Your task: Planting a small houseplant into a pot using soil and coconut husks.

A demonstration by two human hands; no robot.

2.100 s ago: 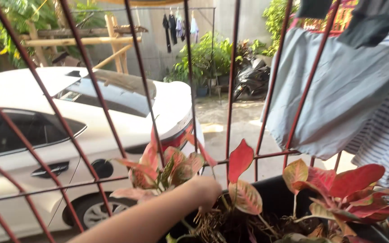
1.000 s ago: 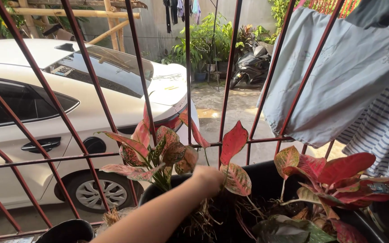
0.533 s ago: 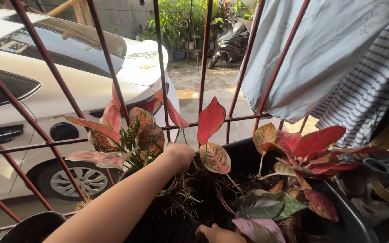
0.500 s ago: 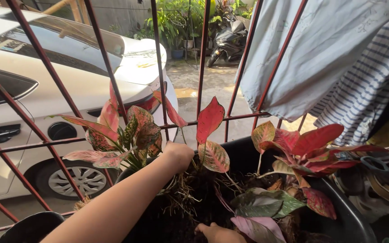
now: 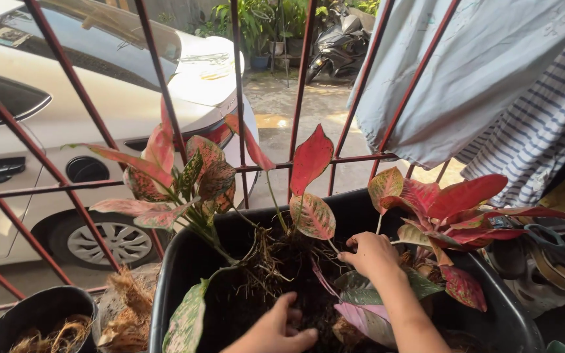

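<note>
Half a second ago the left arm stretched far forward and the left hand gripped the base of the plant near the bars; now this arm is pulled back, and the right hand, before only a fingertip at the bottom edge, is reaching up into the pot. The view also looks lower, so more of the black pot (image 5: 184, 261) shows.

The left hand (image 5: 276, 330) is low in the middle of the picture, palm down on the dark soil (image 5: 308, 294), fingers spread and pressing, holding nothing. The plant with red and green leaves (image 5: 184, 183) now stands free at the left back of the pot, its stems leaning toward the red bars (image 5: 165, 98), its pale roots (image 5: 263, 258) bare above the soil just in front of the left hand.

The right hand (image 5: 371, 255) is farther in and to the right, forearm coming up from the bottom edge. Its fingers curl and pinch at the soil just below a spotted leaf (image 5: 312, 216); I cannot tell if they hold a thin stem or only soil. A second red plant (image 5: 452, 202) grows just to the right of this hand.

Behind the bars there is a white car (image 5: 99, 98) on the left, and grey cloth (image 5: 465, 72) hangs on the right.
</note>
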